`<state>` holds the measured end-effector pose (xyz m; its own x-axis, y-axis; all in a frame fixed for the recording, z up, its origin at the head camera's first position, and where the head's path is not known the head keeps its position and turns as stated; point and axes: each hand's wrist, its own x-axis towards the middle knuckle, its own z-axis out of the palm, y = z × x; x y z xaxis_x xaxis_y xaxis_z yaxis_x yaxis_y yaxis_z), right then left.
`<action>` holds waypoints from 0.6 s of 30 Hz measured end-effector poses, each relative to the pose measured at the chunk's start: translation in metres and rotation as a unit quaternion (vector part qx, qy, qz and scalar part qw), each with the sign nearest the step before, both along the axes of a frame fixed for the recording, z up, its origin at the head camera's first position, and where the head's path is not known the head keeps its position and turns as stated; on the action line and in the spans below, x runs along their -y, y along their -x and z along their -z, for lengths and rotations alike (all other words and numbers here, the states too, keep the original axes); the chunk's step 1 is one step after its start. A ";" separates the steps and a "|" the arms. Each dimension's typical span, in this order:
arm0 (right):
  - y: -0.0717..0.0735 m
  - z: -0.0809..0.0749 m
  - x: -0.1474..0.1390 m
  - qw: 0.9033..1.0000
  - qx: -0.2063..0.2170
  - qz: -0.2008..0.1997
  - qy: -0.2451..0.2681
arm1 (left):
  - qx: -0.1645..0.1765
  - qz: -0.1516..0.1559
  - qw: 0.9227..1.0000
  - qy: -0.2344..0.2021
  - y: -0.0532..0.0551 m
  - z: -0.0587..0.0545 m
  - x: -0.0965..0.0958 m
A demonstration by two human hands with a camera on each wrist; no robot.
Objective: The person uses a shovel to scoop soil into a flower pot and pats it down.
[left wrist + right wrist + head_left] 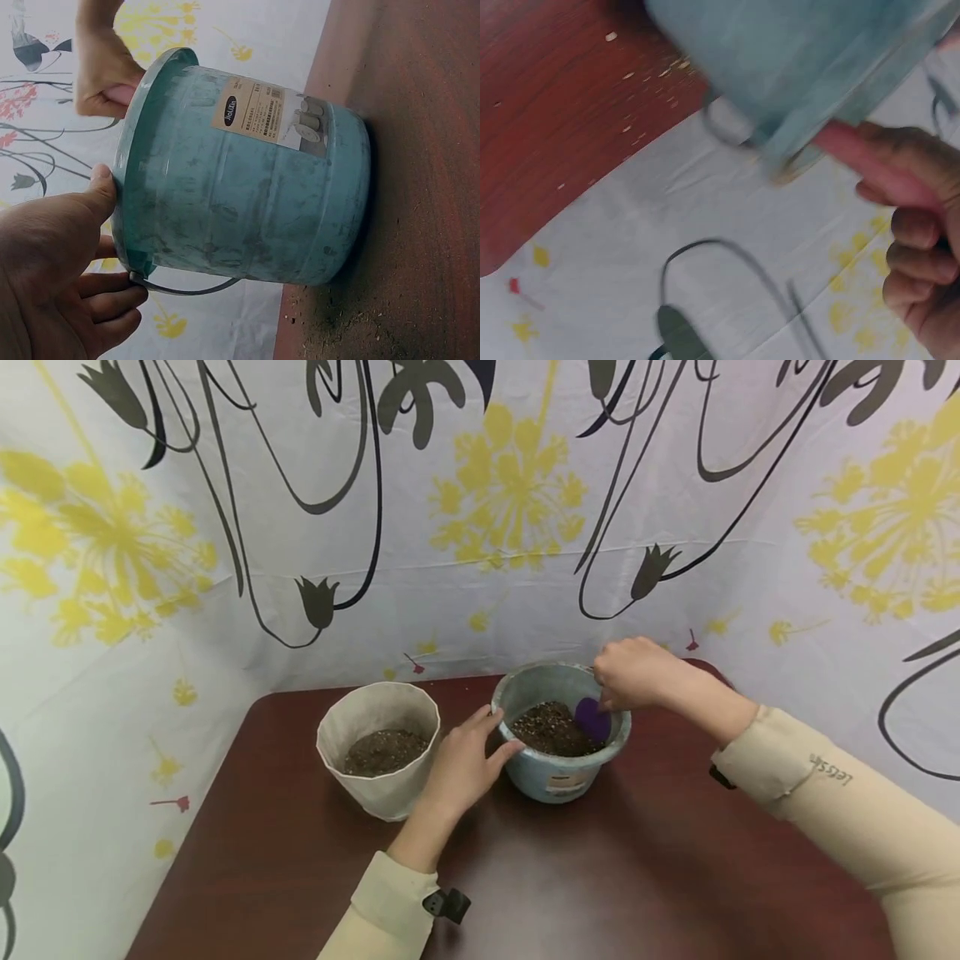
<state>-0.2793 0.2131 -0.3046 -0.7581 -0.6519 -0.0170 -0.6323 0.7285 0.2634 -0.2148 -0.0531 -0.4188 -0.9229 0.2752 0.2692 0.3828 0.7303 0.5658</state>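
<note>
A small indoor corner for potting, by the look of it; whether it belongs to a home or some other building cannot be told. Pale sheeting (480, 589) with yellow flower heads and dark tulip shapes fills the top of the head view and runs down both sides, creased like hung cloth. A reddish-brown table (240, 860) takes up the lower middle. At centre, a whitish pot (390, 797) and a blue bucket (525, 777) hold dark soil (385, 752); crumbs (337, 319) litter the tabletop at lower right in the left wrist view.

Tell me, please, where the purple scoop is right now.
In the head view, the purple scoop is inside the blue bucket, toward its right side, beside the soil and just below the right hand.
</note>
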 end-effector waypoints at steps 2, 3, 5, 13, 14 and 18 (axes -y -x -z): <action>0.003 0.002 -0.007 1.000 0.015 0.002 0.024 | -0.001 0.001 1.000 -0.002 0.000 0.001 0.000; 0.004 0.004 -0.010 0.999 0.024 -0.002 0.039 | -0.001 0.001 1.000 -0.002 0.000 0.001 0.001; 0.005 0.008 -0.015 0.996 0.048 -0.013 0.067 | -0.001 0.001 1.000 -0.004 0.000 0.001 0.001; 0.009 0.027 -0.033 0.982 0.079 -0.009 0.169 | -0.005 0.006 1.000 -0.017 0.003 0.002 0.000; 0.010 0.028 -0.035 0.981 0.077 -0.010 0.177 | -0.004 0.004 1.000 -0.017 0.003 0.002 0.000; 0.009 0.033 -0.040 0.975 0.089 -0.007 0.205 | -0.002 0.000 1.000 -0.018 0.003 0.001 0.000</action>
<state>-0.2882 0.2535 -0.3379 -0.7576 -0.6422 0.1168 -0.6524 0.7399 -0.1639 -0.2177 -0.0532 -0.4200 -0.9219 0.2657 0.2820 0.3850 0.7098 0.5899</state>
